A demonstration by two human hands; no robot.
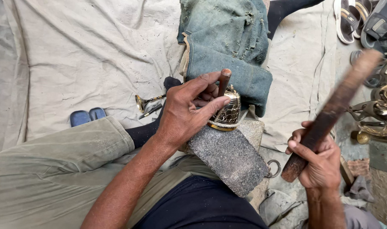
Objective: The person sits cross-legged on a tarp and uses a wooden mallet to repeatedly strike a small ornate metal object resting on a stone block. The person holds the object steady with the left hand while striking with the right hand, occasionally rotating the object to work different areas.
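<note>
On the cloth at the left lie blue sandals and a small brass horn. The left hand pinches a thin punch between thumb and fingers, its tip set on a brass bell. The bell stands on a grey stone block, just below folded denim. The right hand is clenched around a wooden stick, raised and tilted, well apart from the bell. Brass pieces lie at the far right.

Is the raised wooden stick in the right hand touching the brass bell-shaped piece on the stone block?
Apart. The head view shows the wooden stick, held by the right hand, raised well clear of the brass bell-shaped piece.
</note>
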